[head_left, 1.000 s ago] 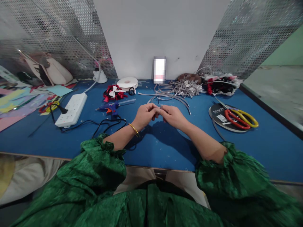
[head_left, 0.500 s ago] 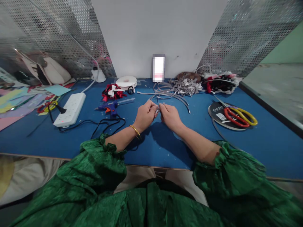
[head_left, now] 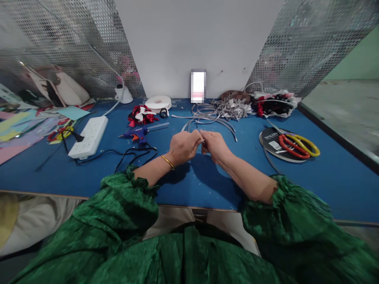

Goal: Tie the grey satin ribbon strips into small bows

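A tiny, pale, shiny bit peeks out where two hands meet, up above the blue, flat table. Fingers hide most of it, so I can't tell its shape. The left hand is curled up and almost closed, with its thumb and fingers pinching the bit. The right hand is curled up too, pinching from the other side, and the fingertips of both touch. A thin, round, gold bangle sits on the left wrist, below a puffy green cloth sleeve.

Just past the hands lie long, thin, grey ribbon strips, next to a messy heap of short grey ribbon pieces. Behind them, a phone with a bright screen leans on a big white board. Over on the left I see a blue and orange plastic glue gun and a long white power strip. Over on the right, scissors with red and yellow handles lie on a round black cardboard spool.
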Demonstrator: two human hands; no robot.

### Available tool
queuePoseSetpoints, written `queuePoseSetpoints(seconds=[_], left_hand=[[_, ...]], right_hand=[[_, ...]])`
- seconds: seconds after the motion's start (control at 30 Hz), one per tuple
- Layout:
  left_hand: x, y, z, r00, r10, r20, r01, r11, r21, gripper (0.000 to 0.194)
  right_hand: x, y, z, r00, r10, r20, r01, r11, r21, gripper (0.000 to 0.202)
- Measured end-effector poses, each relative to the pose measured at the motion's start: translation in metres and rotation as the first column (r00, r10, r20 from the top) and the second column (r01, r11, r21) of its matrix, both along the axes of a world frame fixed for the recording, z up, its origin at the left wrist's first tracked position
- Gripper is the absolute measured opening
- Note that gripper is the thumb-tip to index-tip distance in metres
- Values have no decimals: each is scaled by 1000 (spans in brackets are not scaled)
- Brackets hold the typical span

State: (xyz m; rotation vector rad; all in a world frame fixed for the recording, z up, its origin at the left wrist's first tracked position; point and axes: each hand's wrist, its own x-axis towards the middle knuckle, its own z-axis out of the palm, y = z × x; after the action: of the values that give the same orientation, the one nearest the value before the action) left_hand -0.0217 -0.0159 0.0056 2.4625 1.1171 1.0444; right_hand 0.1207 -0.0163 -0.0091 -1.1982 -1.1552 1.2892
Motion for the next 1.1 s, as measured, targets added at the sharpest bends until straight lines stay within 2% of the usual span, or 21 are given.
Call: queuePoseSetpoints(seconds=[0.13, 0.23, 0.33, 0.4, 0.63, 0.8, 0.83, 0.9, 1.0, 1.1], left_hand=[[0, 3, -1, 997, -79, 25, 80, 995, -58, 21], [4, 3, 0, 973, 15, 232, 33, 979, -199, 22], [7, 5, -1, 874, 88, 478, 133, 903, -408, 24], [9, 7, -2, 816, 127, 563, 202, 851, -484, 24], [7, 12, -3, 734, 238, 636, 264, 764, -589, 27], [5, 12, -1, 710, 313, 631, 353, 618, -703, 38], [5, 12, -1, 713, 314, 627, 359, 605, -710, 39], [5, 11, -1, 722, 307, 620, 332, 632, -700, 37], [5, 11, -1, 738, 306, 602, 245, 709, -661, 33], [5, 13, -2, 767, 312, 561, 179, 735, -654, 35]], right_hand=[[0, -1, 1, 1000, -10, -28, 9, 999, -35, 37], [2, 0, 5, 996, 3, -91, -3, 1000, 0, 39], [7, 2, 8, 994, 85, -73, -81, 995, 59, 45], [10, 3, 9, 993, 117, -24, -115, 990, 82, 48], [17, 2, 15, 975, 223, -10, -218, 962, 166, 36], [19, 4, 14, 973, 224, 49, -229, 959, 165, 31], [20, 4, 13, 974, 218, 59, -225, 961, 162, 31], [20, 4, 12, 973, 221, 68, -229, 962, 151, 32], [20, 3, 12, 961, 275, 40, -278, 953, 117, 32], [20, 3, 11, 937, 343, 62, -348, 930, 116, 34]])
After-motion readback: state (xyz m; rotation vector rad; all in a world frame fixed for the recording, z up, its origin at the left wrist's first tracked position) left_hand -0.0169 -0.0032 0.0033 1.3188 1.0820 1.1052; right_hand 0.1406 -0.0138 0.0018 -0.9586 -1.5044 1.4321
